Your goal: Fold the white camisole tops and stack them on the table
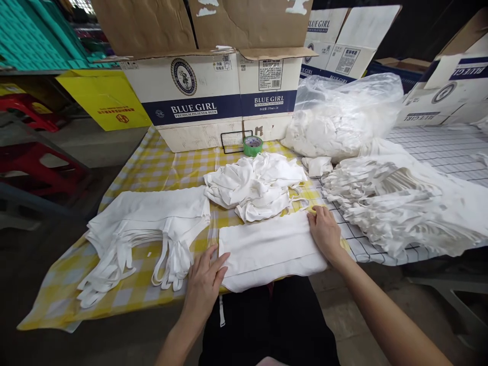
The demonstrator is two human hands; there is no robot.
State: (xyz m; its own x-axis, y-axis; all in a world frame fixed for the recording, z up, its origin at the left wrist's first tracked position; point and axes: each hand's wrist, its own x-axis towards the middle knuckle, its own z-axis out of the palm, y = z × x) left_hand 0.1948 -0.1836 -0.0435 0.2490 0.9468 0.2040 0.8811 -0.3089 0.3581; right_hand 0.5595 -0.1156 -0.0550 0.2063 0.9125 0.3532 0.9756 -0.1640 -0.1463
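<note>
A white cloth bag (267, 246) lies flat at the table's front edge, its lower layer showing along the near side. My left hand (206, 272) rests at its left end, fingers apart, with the thumb side touching the cloth. On the upper right corner lies my right hand (325, 231), its fingers bent lightly over the edge without a visible grip. Left of my left hand is a stack of white cloth bags (148, 216) with strap handles hanging toward me. Just beyond the flat bag sits a crumpled heap of white cloth bags (257, 183).
Behind the heap stand a green tape roll (252, 146), a black wire frame (229, 143) and a large beer carton (198, 109). On the right are a pile of white strapped cloth (396, 198) and a stuffed clear plastic bag (343, 117). A yellow bag (110, 99) stands at the left.
</note>
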